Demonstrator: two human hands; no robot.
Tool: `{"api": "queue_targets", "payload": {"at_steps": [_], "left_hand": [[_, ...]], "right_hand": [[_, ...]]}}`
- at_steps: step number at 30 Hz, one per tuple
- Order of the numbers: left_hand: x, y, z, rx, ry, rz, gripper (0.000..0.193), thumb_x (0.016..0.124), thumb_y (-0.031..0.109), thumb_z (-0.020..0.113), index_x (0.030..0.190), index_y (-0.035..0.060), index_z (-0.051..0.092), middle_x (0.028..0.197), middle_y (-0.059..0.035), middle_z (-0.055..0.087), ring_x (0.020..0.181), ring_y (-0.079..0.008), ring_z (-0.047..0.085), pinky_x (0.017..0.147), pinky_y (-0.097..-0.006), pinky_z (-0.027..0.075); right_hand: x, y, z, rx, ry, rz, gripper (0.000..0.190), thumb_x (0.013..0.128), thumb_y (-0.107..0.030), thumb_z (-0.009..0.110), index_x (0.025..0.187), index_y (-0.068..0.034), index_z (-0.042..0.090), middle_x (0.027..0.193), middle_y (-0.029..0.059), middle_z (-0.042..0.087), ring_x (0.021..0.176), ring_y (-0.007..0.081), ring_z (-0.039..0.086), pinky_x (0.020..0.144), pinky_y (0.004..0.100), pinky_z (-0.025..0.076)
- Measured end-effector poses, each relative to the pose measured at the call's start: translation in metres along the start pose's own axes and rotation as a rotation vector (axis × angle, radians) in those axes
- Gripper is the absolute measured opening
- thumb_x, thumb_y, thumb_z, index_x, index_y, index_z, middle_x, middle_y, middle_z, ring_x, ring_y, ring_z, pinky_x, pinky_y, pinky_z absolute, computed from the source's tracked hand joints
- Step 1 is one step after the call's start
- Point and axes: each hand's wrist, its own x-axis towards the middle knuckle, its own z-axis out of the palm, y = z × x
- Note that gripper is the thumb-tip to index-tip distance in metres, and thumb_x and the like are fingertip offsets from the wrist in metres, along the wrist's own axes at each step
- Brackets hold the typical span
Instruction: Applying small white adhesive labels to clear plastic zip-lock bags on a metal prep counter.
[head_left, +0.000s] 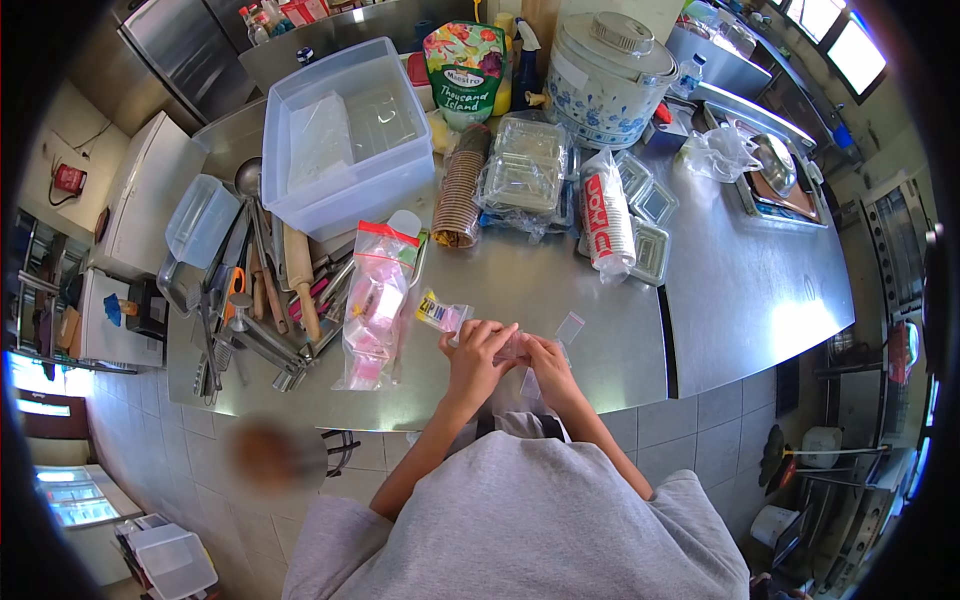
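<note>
Both my hands meet over the front part of the stainless steel table (480, 281). My left hand (478, 356) and my right hand (546, 366) hold small clear plastic zip bags (511, 345) between them, partly hidden by the fingers. Just left of my left hand lies a small pack with a yellow printed label (442, 310). One small clear zip bag (570, 328) lies flat beyond my right hand, and another (530, 384) is beneath its wrist. Farther left, a large zip bag with a red top strip (377, 307) contains pink-tinted plastic packs.
Kitchen tools with a wooden rolling pin (298, 277) crowd the left side. Behind stand a large clear plastic tub (349, 187), stacked brown cups (459, 191), clear food containers (525, 165), a sleeve of white cups (606, 217) and a lidded floral pot (607, 90).
</note>
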Motion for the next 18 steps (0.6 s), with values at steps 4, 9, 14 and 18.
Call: {"api": "queue_targets", "payload": {"at_steps": [4,9,14,18], "left_hand": [[0.000,-0.001,-0.001,-0.072,-0.040,-0.017,0.051,0.058,0.023,0.074,0.106,0.0194,0.060,0.097,0.0063,0.053,0.099,-0.0127,0.045,0.086,-0.0438,0.020],[-0.004,-0.007,0.000,-0.087,-0.052,-0.003,0.052,0.057,0.024,0.074,0.107,0.0189,0.060,0.099,0.0052,0.053,0.099,-0.0130,0.046,0.086,-0.0435,0.020],[-0.005,-0.002,-0.004,0.008,-0.015,-0.051,0.047,0.057,0.026,0.074,0.101,0.0210,0.061,0.095,0.0078,0.054,0.098,-0.0126,0.045,0.084,-0.0452,0.021],[-0.005,0.000,-0.005,0.045,0.038,-0.042,0.046,0.056,0.028,0.074,0.100,0.0219,0.061,0.094,0.0086,0.054,0.097,-0.0116,0.045,0.084,-0.0453,0.021]], "right_hand": [[0.003,0.009,-0.004,0.064,0.023,0.038,0.030,0.091,-0.023,0.042,0.091,0.002,0.058,0.079,0.0014,0.058,0.074,0.0084,0.054,0.071,0.0231,0.044],[0.004,0.016,-0.004,0.117,0.022,0.048,0.029,0.091,-0.023,0.043,0.091,0.001,0.058,0.078,0.0007,0.056,0.071,0.0079,0.052,0.070,0.0226,0.044],[0.001,0.018,0.004,0.178,0.012,0.068,0.029,0.091,-0.022,0.042,0.098,0.003,0.055,0.090,0.0077,0.060,0.075,0.0133,0.058,0.072,0.0243,0.046],[-0.002,0.013,0.009,0.123,-0.006,0.061,0.025,0.090,-0.020,0.045,0.097,0.002,0.057,0.088,0.0055,0.061,0.075,0.0111,0.057,0.072,0.0236,0.045]]}}
